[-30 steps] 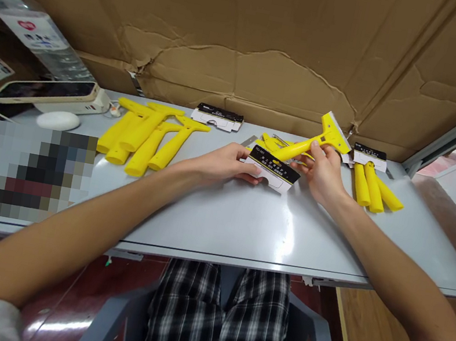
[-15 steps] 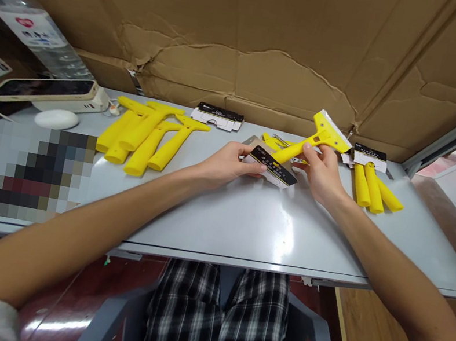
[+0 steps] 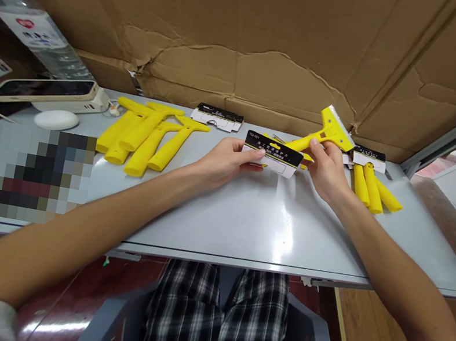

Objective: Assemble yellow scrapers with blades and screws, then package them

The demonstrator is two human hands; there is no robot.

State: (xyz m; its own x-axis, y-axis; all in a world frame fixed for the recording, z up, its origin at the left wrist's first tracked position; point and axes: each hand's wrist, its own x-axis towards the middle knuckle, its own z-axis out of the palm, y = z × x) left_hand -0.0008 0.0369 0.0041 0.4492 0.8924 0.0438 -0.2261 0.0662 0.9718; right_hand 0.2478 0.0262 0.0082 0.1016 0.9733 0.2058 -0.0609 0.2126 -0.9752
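My left hand (image 3: 229,162) pinches the left end of a black and white cardboard packaging card (image 3: 276,160), its printed face turned toward me. My right hand (image 3: 326,167) grips a yellow scraper (image 3: 336,129) near its neck, with the wide blade head pointing up and to the right. The scraper's handle runs down behind the card, so its lower end is mostly hidden. More yellow and metal pieces lie on the table behind the card, largely covered by it.
Several yellow scraper handles (image 3: 152,134) lie left of my hands. At the right, carded yellow scrapers (image 3: 368,186) rest together. A stack of cards (image 3: 217,117) sits by the cardboard wall (image 3: 236,72). A phone (image 3: 48,89), a white mouse (image 3: 57,119) and a water bottle (image 3: 40,34) stand left.
The card has tilted up so its printed face shows more fully and more level. My right hand and the scraper have shifted slightly right, and the head has turned a little.
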